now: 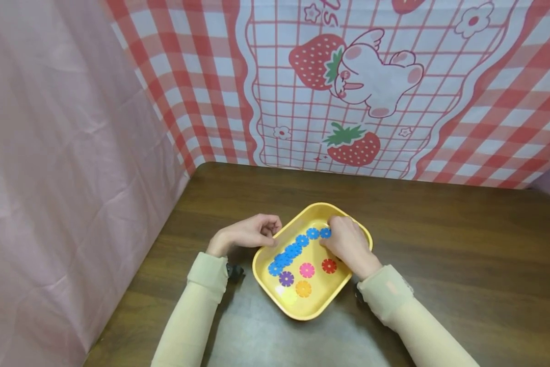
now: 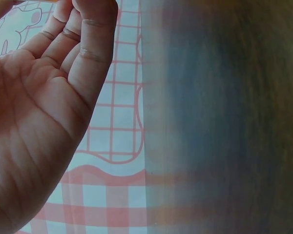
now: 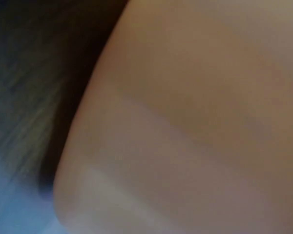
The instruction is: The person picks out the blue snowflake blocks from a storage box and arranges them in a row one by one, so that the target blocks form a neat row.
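A yellow plastic tray [image 1: 322, 300] stands at a slant on the table. My left hand [image 1: 249, 232] is at its left rim, with the thumb on the inner side and bent fingers outside, gripping the edge. In the left wrist view the palm [image 2: 34, 112] shows, with the fingertips cut off at the top. My right hand [image 1: 348, 242] reaches into the far right of the tray; thumb and forefinger lie around a blue flower disc [image 1: 325, 233], other fingertips hidden. Several blue notched discs [image 1: 293, 250] form a curved row toward the left. The right wrist view is filled by blurred skin [image 3: 185, 136].
Nearer the tray's front lie a purple disc [image 1: 286, 278], a pink disc [image 1: 307, 270], an orange disc [image 1: 304, 289] and a red disc [image 1: 329, 265]. Brown wood-look table [image 1: 463, 255] surrounds the tray. A strawberry-patterned cloth [image 1: 275, 102] hangs behind, a pink curtain [image 1: 73, 153] at left.
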Action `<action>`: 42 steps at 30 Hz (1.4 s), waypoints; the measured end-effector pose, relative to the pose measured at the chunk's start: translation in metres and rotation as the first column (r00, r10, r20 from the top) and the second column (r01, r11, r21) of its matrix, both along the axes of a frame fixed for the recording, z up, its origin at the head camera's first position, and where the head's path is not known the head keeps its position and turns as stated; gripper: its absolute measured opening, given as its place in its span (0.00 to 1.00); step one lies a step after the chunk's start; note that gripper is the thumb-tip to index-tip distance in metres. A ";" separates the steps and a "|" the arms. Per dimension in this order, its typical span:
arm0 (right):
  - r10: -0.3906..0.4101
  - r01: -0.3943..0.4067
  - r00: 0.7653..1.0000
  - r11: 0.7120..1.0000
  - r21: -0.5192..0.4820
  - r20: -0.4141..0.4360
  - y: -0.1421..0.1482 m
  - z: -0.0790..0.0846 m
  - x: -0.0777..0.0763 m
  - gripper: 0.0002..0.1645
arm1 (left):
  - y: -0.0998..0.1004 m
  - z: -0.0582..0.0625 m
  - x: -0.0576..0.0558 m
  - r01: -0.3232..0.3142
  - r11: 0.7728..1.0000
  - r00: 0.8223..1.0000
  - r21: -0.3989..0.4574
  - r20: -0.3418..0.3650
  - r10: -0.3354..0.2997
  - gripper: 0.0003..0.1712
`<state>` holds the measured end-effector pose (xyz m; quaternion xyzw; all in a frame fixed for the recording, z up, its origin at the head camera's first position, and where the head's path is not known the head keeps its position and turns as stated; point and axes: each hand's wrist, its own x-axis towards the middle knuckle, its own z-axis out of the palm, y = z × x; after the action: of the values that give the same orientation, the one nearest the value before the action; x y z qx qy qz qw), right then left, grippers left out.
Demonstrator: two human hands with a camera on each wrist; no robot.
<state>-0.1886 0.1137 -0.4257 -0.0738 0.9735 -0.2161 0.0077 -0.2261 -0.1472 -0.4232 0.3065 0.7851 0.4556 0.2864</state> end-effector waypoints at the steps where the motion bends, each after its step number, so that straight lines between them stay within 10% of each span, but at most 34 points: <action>1: 0.000 0.000 1.000 1.000 0.009 -0.003 0.000 0.000 0.000 0.16 | 0.000 0.000 0.000 0.000 1.000 1.000 0.001 -0.001 0.000 0.09; 20: -0.021 0.021 1.000 1.000 0.023 -0.001 -0.004 -0.002 -0.002 0.10 | 0.000 0.000 0.000 -0.004 1.000 1.000 -0.027 -0.019 0.003 0.09; 42: -0.028 0.004 0.995 0.969 -0.247 -0.096 0.002 0.005 0.006 0.22 | 0.001 -0.001 0.002 -0.011 0.999 1.000 -0.031 -0.017 0.010 0.09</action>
<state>-0.1826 0.1160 -0.4203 -0.0768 0.9389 -0.3316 -0.0514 -0.2241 -0.1464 -0.4244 0.3016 0.7962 0.4421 0.2821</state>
